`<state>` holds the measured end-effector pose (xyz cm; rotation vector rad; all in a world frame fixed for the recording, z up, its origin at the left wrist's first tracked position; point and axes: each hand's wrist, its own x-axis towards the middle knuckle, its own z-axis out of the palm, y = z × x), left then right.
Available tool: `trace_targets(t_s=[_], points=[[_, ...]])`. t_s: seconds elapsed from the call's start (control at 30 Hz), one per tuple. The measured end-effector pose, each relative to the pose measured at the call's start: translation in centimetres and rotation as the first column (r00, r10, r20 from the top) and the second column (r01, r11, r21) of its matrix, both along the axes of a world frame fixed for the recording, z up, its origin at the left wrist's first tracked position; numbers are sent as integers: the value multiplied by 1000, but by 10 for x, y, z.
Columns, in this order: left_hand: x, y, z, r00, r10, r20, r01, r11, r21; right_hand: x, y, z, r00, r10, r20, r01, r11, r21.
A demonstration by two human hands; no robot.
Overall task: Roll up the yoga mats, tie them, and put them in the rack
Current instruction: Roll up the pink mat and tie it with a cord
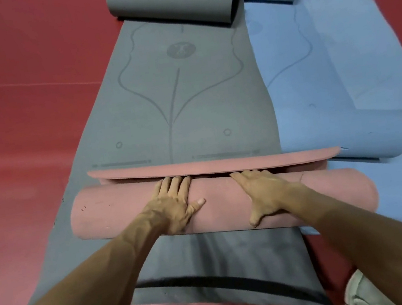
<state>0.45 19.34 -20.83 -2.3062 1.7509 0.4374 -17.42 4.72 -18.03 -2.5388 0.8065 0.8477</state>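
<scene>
A pink yoga mat (115, 212) lies almost fully rolled across a grey mat (176, 98), with its last flap (222, 163) curling up along the far side. My left hand (176, 204) presses flat on top of the roll near its middle, fingers reaching to the flap. My right hand (266, 192) lies flat on the roll a little to the right, fingers spread. The grey mat is spread out on the floor, its far end curled into a loose roll (172, 2).
Two blue mats (299, 64) (374, 48) lie spread to the right of the grey one, their ends curled. The floor (19, 114) is red. The toe of a light shoe (364, 292) shows at the bottom right. No rack is in view.
</scene>
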Motion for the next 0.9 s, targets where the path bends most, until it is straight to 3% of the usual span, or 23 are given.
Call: trace_targets(t_s=[0.07,0.27,0.6,0.8,0.9], points=[[4,-8,4,999,-16,-29,15,999,-37,-5,6,-3,993,96,62,-88,988,-127],[19,-39,-7,998,59,6,-57,982,-181,-31,22,-26,908,219,356,-52,904,-423],[45,-81,-15,988,129,-84,-143,970,-195,-10,2,-49,925,156,346,36,871,-490],[45,-77,-16,988,144,-54,-151,849,-506,1,-10,-46,932,129,338,58,869,-491],[35,-68,-14,981,189,-37,-186,875,-447,-2,-7,-46,925,123,358,78,864,-498]])
